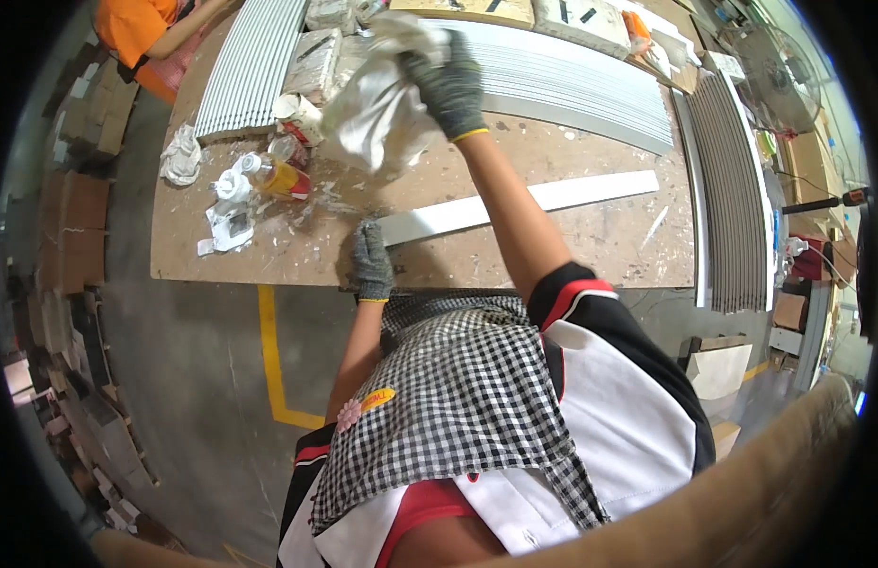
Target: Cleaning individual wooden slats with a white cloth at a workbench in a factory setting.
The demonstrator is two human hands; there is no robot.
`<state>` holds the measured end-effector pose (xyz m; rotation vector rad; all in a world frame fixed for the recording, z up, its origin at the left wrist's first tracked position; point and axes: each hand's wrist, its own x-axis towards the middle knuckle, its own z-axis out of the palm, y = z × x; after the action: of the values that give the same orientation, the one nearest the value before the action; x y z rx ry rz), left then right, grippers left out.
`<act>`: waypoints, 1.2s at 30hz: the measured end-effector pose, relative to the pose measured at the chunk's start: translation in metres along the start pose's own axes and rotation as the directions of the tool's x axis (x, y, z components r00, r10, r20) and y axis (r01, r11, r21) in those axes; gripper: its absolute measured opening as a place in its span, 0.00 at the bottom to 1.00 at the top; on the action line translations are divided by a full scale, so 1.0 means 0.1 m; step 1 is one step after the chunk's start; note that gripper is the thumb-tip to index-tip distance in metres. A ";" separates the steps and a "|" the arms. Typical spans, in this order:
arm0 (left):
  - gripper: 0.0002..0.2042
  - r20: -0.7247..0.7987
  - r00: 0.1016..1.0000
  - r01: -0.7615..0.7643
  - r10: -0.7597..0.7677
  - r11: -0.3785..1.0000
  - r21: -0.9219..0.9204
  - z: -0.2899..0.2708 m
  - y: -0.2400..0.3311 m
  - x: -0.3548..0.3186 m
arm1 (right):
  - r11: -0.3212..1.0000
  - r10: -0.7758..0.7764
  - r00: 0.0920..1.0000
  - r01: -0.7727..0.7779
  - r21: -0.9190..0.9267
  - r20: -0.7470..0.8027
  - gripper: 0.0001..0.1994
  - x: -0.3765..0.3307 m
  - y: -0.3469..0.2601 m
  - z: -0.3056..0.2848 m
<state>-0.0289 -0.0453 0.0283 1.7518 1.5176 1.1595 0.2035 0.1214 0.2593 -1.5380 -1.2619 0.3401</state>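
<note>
A grey knitted glove with a yellow cuff covers each of my hands. My right hand [450, 87] is raised over the far middle of the table, closed on a white cloth [377, 114] that hangs down to its left. Near the table's front edge, my left hand [371, 260] grips the left end of a long white strip [591, 192]. The strip lies slantwise on the brown table, its right end farther away, and passes under my right forearm. My left fingertips are partly hidden.
Left on the table are a yellow-and-red bottle [286, 180], a white bottle [232, 186] and a crumpled cloth [181, 156]. Stacked white strips [572, 85] lie at the back, more strips [245, 71] at far left. A person in orange [136, 33] works there. A fan [775, 76] stands right.
</note>
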 end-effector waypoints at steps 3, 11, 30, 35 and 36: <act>0.15 0.072 0.963 -0.270 0.261 0.912 0.308 -0.11 0.11 0.05 | 0.973 -0.123 0.983 0.147 0.178 -0.135 0.21 -0.14 0.59 -0.18; 0.22 0.031 0.930 0.367 -0.367 0.930 0.003 -0.27 0.49 0.09 | -0.264 0.231 0.841 -0.431 0.863 0.490 0.17 -0.76 1.21 0.17; 0.19 0.082 0.964 0.262 -0.254 0.959 -0.108 -0.14 0.69 0.16 | 0.868 -0.492 0.810 0.485 0.108 0.319 0.23 -0.24 -0.04 0.08; 0.18 0.061 0.977 0.206 -0.204 0.978 -0.037 -0.06 0.20 0.06 | 0.989 0.130 0.817 -0.150 -0.010 0.562 0.27 -0.24 -0.19 -1.96; 0.17 0.043 0.977 0.214 -0.211 0.973 -0.087 -0.07 0.35 0.12 | 0.923 0.326 0.679 -0.379 -0.066 0.658 0.29 -0.28 -0.38 -2.50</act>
<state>-0.0176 -0.0426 0.0640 1.5004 1.5636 1.0682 0.3592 -0.0408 0.3781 -1.6525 -1.4396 1.2748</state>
